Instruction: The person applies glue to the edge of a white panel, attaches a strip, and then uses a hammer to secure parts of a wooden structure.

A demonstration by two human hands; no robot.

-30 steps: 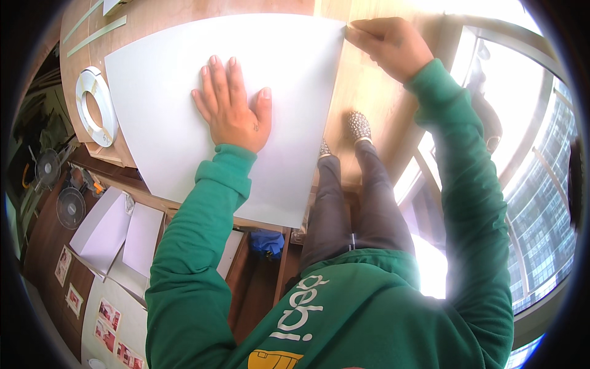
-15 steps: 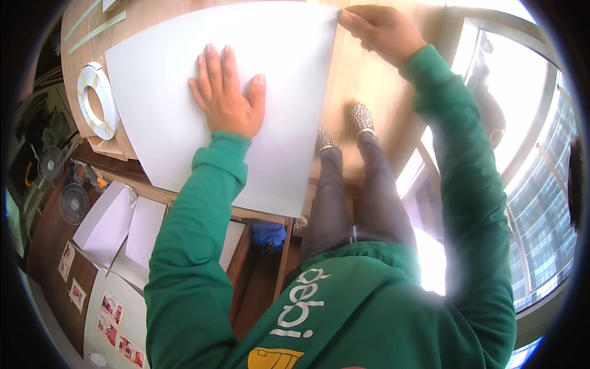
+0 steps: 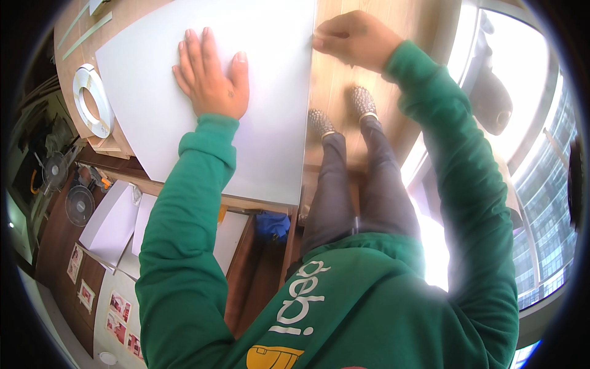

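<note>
A large white board (image 3: 270, 141) lies flat across a wooden worktable (image 3: 126, 18), its right edge running along the table's side. My left hand (image 3: 212, 86) rests palm down on the board, fingers spread. At the board's right edge, towards the far end, is my right hand (image 3: 356, 42). Its thumb and fingers are pinched together at that edge, and what they grip, if anything, is too small to make out. A white coiled roll of banding (image 3: 104, 104) lies to the left of the board, with pale narrow strips (image 3: 87, 35) beyond it.
Below the table are white panels (image 3: 110, 215), a blue crumpled bag (image 3: 273, 224) and a brown wooden compartment (image 3: 249, 280). Two fans (image 3: 80, 205) stand at the left. My feet (image 3: 362, 101) are on the wooden floor, with a bright window (image 3: 547, 203) at the right.
My right hand has moved a little nearer along the board's right edge, still pinched. My left hand stays flat on the board. The whole view has shifted slightly.
</note>
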